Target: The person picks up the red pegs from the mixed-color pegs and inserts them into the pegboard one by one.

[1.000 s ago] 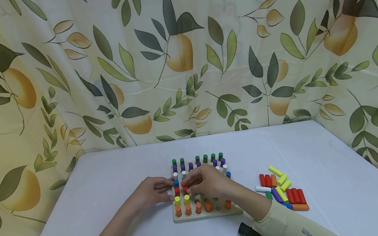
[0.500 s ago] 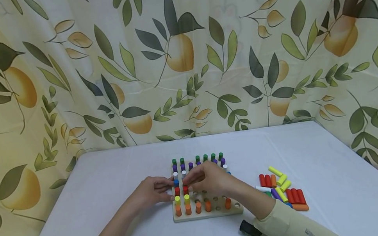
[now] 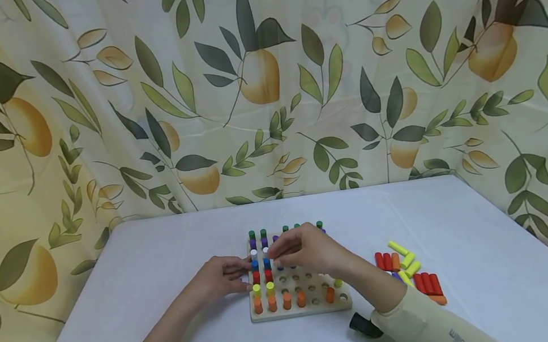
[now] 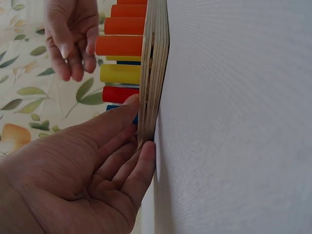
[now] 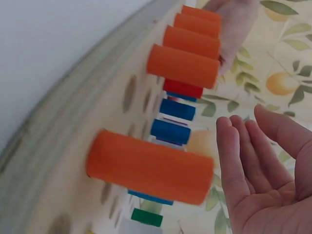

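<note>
A wooden pegboard (image 3: 301, 312) with rows of coloured pegs lies on the table. My left hand (image 3: 220, 277) holds its left edge; in the left wrist view the thumb lies at the upper face by a red peg (image 4: 117, 94), and another finger touches the lower edge. Above the board, my right hand (image 3: 309, 252) has its fingers loosely extended, with nothing between them in the right wrist view. Just left of its fingertips stands a blue peg (image 3: 267, 264) in the second column. Orange pegs (image 5: 151, 165) stand along the near row, with bare holes among them. The right hand hides part of the middle rows.
Loose pegs lie on the white table (image 3: 159, 236) to the right of the board, among them red pegs (image 3: 427, 284) and yellow pegs (image 3: 408, 260), partly hidden by the right forearm. A patterned curtain (image 3: 270, 137) hangs behind the table.
My right hand has let go at the second column and moved slightly up and right, uncovering the blue peg there. The left hand has stayed at the board's edge.
</note>
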The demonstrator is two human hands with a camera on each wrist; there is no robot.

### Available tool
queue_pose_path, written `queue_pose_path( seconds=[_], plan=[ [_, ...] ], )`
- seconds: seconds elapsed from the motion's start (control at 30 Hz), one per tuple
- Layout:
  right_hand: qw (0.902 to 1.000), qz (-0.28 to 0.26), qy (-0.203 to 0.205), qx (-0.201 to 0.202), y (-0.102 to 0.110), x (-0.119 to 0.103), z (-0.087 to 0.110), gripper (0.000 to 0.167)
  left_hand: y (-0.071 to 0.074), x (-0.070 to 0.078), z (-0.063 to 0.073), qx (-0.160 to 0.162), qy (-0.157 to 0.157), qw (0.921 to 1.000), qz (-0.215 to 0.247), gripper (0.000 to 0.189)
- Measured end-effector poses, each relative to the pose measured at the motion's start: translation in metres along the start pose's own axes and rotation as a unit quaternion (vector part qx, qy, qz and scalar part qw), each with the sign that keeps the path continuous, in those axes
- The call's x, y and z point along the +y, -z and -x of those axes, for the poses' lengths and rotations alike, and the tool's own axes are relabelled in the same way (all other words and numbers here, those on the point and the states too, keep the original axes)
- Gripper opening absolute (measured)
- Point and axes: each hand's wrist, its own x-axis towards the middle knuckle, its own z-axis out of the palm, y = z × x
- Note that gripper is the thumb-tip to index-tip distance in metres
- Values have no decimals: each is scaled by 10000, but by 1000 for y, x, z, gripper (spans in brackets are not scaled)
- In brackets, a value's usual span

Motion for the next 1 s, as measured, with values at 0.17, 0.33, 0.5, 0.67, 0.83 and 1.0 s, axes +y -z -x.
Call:
queue_pose_path(
  seconds=[0.17,0.33,0.5,0.67,0.83,1.0],
  plan=[
    [9998,-183,30,-29,7,-1,2,17,-1,1,-1,-47,-14,10000,6,34],
    [9992,-373,110,-62,12,-2,5,18,-2,1,-2,-78,-69,9999,8,33],
    [9980,-571,273,-36,14,-1,5,21,-3,-4,-1,-75,-10,10000,27,35],
    [9970,-665,398,-34,18,-1,9,25,-2,-6,0,-57,7,10000,-38,36],
    [9968,-663,452,50,28,0,16,24,0,-5,1,4,34,9998,-172,37],
    [9966,-730,305,234,39,5,25,27,1,-3,0,7,-6,9997,-231,37]
  ],
)
